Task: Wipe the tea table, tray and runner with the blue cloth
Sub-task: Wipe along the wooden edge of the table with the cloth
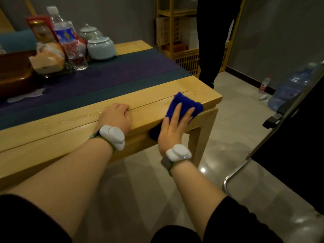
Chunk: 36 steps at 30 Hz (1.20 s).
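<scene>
Right hand point(172, 128) presses flat, straight fingers on the fuzzy blue cloth point(184, 106) at the pale wooden counter point(70, 142) edge (centre frame); left hand point(116, 116) rests curled, grasping nothing.

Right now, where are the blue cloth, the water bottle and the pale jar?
blue cloth point(184, 104): head view, top fold.
water bottle point(65, 36): head view, blue label.
pale jar point(101, 48): head view, round belly.

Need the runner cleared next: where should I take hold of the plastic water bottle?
Grip the plastic water bottle around its upper body, coming from the right. It stands upright, the snack basket crowds its left, and the celadon jar sits lower on its right.
</scene>
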Tool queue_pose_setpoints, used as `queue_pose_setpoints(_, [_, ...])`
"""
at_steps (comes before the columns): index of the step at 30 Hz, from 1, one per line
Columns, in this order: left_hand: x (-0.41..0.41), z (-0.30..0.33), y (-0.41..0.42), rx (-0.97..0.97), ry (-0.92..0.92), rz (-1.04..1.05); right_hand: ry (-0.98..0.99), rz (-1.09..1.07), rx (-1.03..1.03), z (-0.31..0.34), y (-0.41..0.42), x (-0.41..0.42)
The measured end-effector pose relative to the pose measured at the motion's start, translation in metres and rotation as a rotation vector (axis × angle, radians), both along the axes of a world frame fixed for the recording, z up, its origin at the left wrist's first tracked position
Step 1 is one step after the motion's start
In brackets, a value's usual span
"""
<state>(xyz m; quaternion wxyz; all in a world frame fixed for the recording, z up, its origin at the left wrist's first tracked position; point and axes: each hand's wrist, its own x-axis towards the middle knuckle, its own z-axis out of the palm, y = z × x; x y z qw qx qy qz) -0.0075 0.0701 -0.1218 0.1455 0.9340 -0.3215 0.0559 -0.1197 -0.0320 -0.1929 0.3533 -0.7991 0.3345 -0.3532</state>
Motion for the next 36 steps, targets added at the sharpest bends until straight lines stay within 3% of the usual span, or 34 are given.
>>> queue_pose_setpoints(6, [-0.001, -0.002, 0.001, -0.014, -0.008, 0.011, -0.288, -0.236, 0.27, 0.026, -0.031, 0.002])
queue_pose_setpoints(10, [0.0, -0.002, 0.001, -0.019, -0.003, 0.012, -0.305, -0.08, 0.176, 0.017, 0.015, 0.006])
queue_pose_setpoints(13, [0.001, -0.002, 0.001, -0.008, 0.001, 0.019, -0.344, 0.013, 0.271, 0.007, 0.027, 0.004])
queue_pose_setpoints(22, [0.0, -0.001, 0.0, -0.015, 0.0, 0.021, -0.33, -0.213, 0.4, 0.02, -0.059, -0.002])
queue_pose_setpoints(30, [-0.001, 0.0, 0.0, -0.007, 0.01, 0.015, -0.352, -0.069, 0.435, 0.004, -0.004, 0.006])
queue_pose_setpoints(36, [-0.001, 0.0, 0.0, -0.009, 0.003, 0.016, -0.346, -0.198, 0.473, 0.013, -0.048, 0.004])
